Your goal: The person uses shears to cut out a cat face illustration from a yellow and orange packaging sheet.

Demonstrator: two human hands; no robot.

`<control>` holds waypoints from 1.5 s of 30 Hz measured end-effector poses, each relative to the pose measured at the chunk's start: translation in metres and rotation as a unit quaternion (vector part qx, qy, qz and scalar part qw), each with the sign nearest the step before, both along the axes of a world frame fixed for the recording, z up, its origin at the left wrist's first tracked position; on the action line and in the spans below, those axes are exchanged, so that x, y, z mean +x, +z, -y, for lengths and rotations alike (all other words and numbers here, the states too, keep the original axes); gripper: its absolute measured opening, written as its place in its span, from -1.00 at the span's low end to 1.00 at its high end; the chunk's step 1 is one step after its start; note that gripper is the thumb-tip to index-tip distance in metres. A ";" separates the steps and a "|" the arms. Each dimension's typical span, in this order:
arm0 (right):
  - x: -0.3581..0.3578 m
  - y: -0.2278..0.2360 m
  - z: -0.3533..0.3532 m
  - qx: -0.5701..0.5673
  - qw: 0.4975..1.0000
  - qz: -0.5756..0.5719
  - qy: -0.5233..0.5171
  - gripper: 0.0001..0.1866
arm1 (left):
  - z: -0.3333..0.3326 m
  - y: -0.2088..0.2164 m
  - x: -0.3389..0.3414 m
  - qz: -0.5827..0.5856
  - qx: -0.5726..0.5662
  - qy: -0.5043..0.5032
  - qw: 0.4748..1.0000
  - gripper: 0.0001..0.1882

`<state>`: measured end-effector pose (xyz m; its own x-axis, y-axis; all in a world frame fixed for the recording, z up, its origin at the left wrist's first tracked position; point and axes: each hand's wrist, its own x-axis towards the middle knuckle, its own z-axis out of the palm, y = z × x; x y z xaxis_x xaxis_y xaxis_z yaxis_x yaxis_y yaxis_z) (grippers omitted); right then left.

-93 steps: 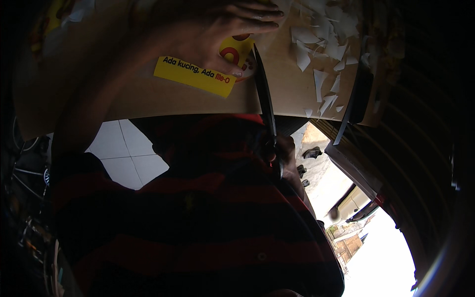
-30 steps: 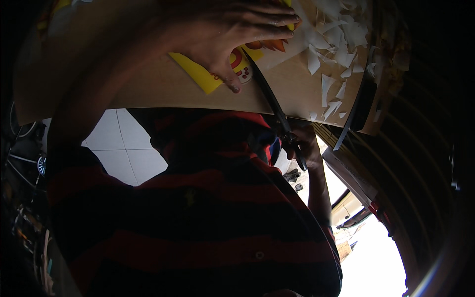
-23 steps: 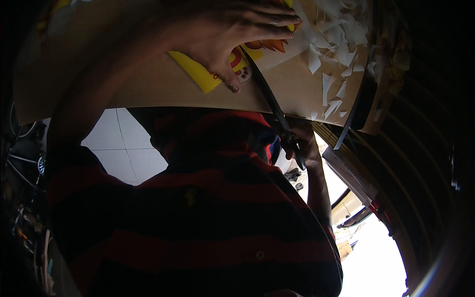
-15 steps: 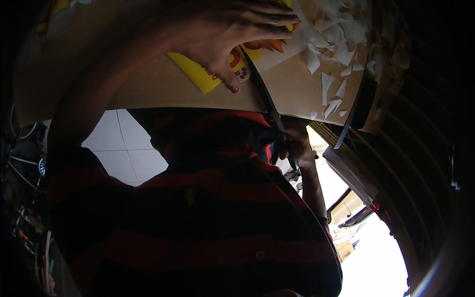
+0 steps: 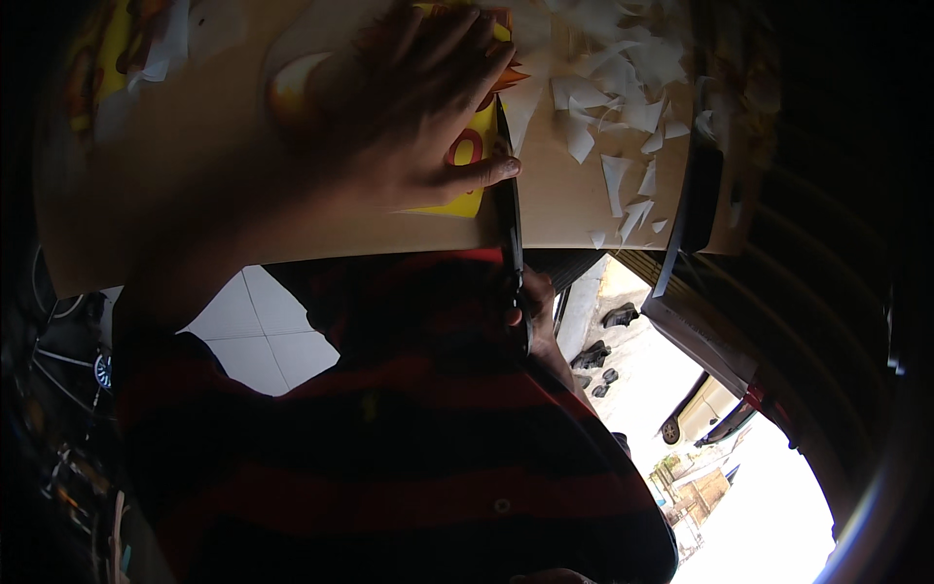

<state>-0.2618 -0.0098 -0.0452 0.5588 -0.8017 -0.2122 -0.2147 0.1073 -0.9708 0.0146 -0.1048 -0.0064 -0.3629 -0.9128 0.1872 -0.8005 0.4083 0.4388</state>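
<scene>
My left hand [image 5: 418, 127] lies flat with its fingers spread over a yellow printed sheet [image 5: 467, 146] with red lettering and an orange, flame-like edge. Its thumb reaches beside the dark blade. My right hand [image 5: 537, 297], close to my body below the table edge, is closed round the handles of long black scissors [image 5: 510, 209]. Their blades point away from me, along the sheet's right edge. Most of the sheet is hidden under my left hand, and the handles are partly hidden.
The brown tabletop [image 5: 321, 229] ends just before my striped shirt. Many white paper offcuts [image 5: 623, 102] lie at the far right. More yellow printed pieces [image 5: 107, 58] are at the far left. A black bar-shaped object [image 5: 702, 200] sits near the right edge.
The sheet has turned under my left hand, whose thumb has swung right toward the blade. The scissors now point more straight ahead, and my right hand has shifted a little left.
</scene>
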 end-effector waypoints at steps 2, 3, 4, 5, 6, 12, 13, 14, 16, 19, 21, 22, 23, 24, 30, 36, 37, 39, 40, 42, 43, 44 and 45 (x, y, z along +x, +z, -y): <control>0.008 0.006 -0.001 -0.005 0.999 -0.046 -0.021 -0.24 | -0.003 0.004 -0.002 -0.007 0.016 0.017 1.000 -0.09; 0.012 0.008 -0.002 -0.006 0.997 -0.069 -0.031 -0.16 | -0.003 0.003 -0.003 -0.008 0.022 0.021 1.000 -0.11; 0.013 0.008 -0.003 -0.007 0.997 -0.071 -0.033 -0.16 | -0.003 0.002 -0.003 -0.009 0.027 0.026 0.999 -0.13; 0.014 0.008 -0.004 -0.008 0.997 -0.074 -0.034 -0.16 | -0.003 0.000 -0.004 -0.010 0.032 0.032 0.999 -0.14; 0.015 0.008 -0.005 -0.009 0.996 -0.076 -0.035 -0.16 | -0.006 -0.001 -0.006 -0.010 0.007 0.052 0.999 -0.17; 0.016 0.000 -0.012 -0.020 0.995 -0.082 -0.047 -0.17 | -0.016 -0.001 -0.012 -0.012 -0.046 0.078 0.996 -0.27; 0.018 0.002 -0.013 -0.021 0.995 -0.087 -0.051 -0.17 | -0.017 -0.002 -0.012 -0.019 -0.046 0.076 0.996 -0.27; 0.021 0.005 -0.013 -0.022 0.994 -0.090 -0.057 -0.16 | -0.017 -0.002 -0.013 -0.024 -0.045 0.074 0.996 -0.26; 0.023 0.009 -0.012 -0.022 0.993 -0.097 -0.063 -0.15 | -0.016 0.000 -0.015 0.001 -0.056 0.075 0.996 -0.28; 0.025 0.012 -0.014 -0.012 0.993 -0.104 -0.058 -0.13 | -0.018 0.000 -0.013 0.018 -0.031 0.081 0.996 -0.23; 0.024 0.011 -0.017 0.003 0.992 -0.111 -0.062 -0.11 | -0.018 -0.001 -0.013 0.011 -0.011 0.079 0.997 -0.22; 0.024 0.011 -0.017 -0.001 0.992 -0.111 -0.064 -0.11 | -0.019 0.000 -0.013 0.004 -0.006 0.077 0.997 -0.23; 0.025 0.011 -0.018 -0.006 0.992 -0.112 -0.066 -0.11 | -0.019 0.001 -0.013 -0.004 -0.001 0.075 0.997 -0.24; 0.026 0.012 -0.018 -0.011 0.991 -0.112 -0.068 -0.11 | -0.019 0.002 -0.013 -0.004 -0.003 0.075 0.997 -0.24; 0.027 0.015 -0.020 -0.015 0.993 -0.101 -0.065 -0.13 | -0.021 0.002 -0.014 -0.008 -0.003 0.070 0.998 -0.27; 0.024 0.019 -0.022 0.014 0.996 -0.082 -0.043 -0.23 | -0.024 -0.005 -0.015 -0.018 -0.022 0.074 0.997 -0.31; 0.024 0.017 -0.022 0.009 0.995 -0.085 -0.049 -0.22 | -0.024 -0.005 -0.015 -0.016 -0.028 0.076 0.997 -0.31; 0.023 0.013 -0.024 -0.002 0.994 -0.092 -0.065 -0.18 | -0.024 -0.004 -0.015 -0.011 -0.026 0.074 0.997 -0.29; 0.022 0.013 -0.025 0.007 0.993 -0.094 -0.067 -0.19 | -0.022 -0.002 -0.015 -0.007 -0.018 0.072 0.997 -0.28; 0.021 0.013 -0.025 0.028 0.993 -0.096 -0.067 -0.22 | -0.022 -0.001 -0.015 -0.003 -0.010 0.072 0.997 -0.25; 0.021 0.013 -0.025 0.024 0.993 -0.096 -0.068 -0.23 | -0.023 -0.002 -0.015 -0.005 -0.011 0.073 0.997 -0.24; 0.021 0.012 -0.025 0.020 0.993 -0.095 -0.069 -0.24 | -0.023 -0.002 -0.015 -0.007 -0.012 0.073 0.997 -0.23; 0.021 0.011 -0.025 0.017 0.993 -0.094 -0.070 -0.25 | -0.023 -0.002 -0.015 0.001 -0.013 0.071 0.997 -0.23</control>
<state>-0.2405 0.0148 -0.0337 0.3898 -0.8598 -0.3298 -0.3727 0.1802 -0.9103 -0.0004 -0.0821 -0.0080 -0.2309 -0.9500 0.2102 -0.8515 0.3018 0.4288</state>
